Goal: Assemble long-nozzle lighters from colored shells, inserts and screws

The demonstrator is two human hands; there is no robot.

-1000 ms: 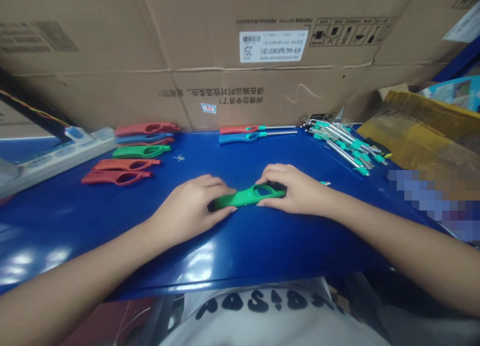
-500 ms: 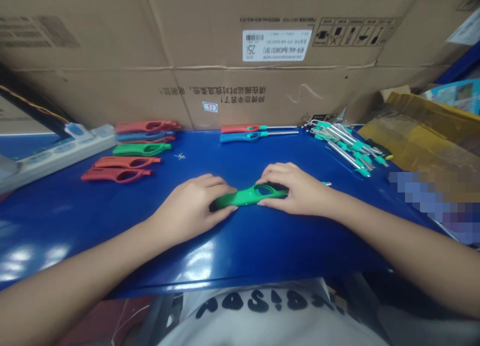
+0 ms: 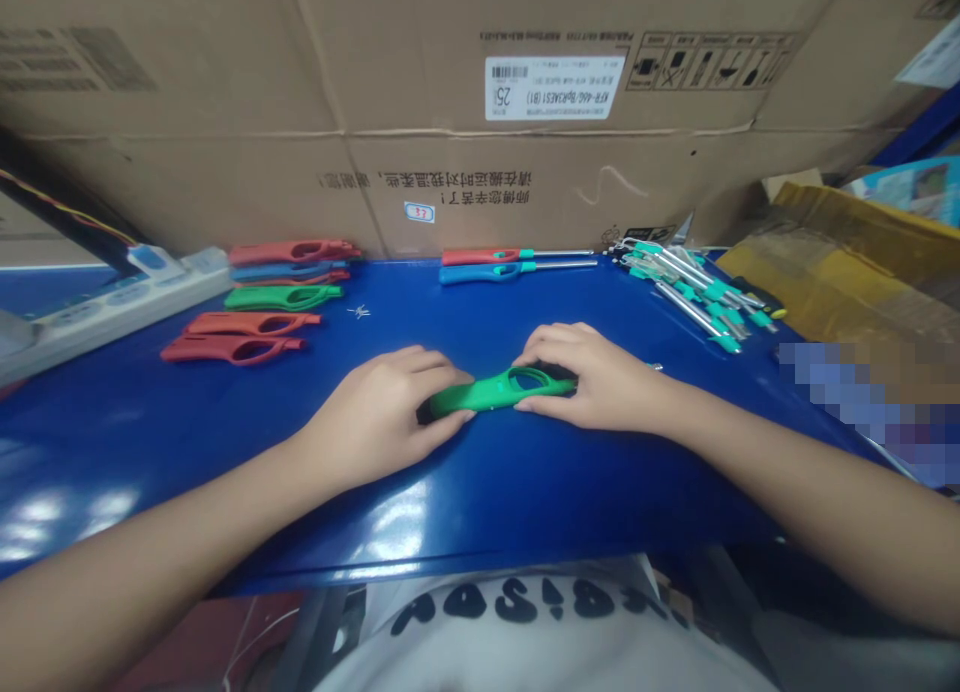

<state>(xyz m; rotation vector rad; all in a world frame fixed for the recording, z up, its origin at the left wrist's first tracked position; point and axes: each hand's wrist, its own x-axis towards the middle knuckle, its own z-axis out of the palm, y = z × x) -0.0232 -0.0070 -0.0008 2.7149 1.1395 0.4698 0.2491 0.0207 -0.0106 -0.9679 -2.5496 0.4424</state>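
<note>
Between my hands, over the middle of the blue table, lies a green lighter casing (image 3: 484, 394) with an oval opening near its right end. My left hand (image 3: 394, 402) is closed around its left end, thumb on the near side. My right hand (image 3: 581, 377) pinches the right end beside the opening, and the palm hides the tip. Beyond them rest a finished-looking red lighter (image 3: 480, 257) and a blue lighter (image 3: 480, 273), each with a metal tube. Just past my right wrist, a small metal piece (image 3: 657, 367) shows in part.
Red casings (image 3: 232, 349), a green casing (image 3: 281, 298) and a blue one (image 3: 289, 271) lie at left beside a white power strip (image 3: 124, 302). Tiny pins (image 3: 359, 312) sit nearby. Metal tubes with teal parts (image 3: 694, 287) are heaped at right, near a taped yellow box (image 3: 862, 262). Cardboard (image 3: 420, 102) stands behind.
</note>
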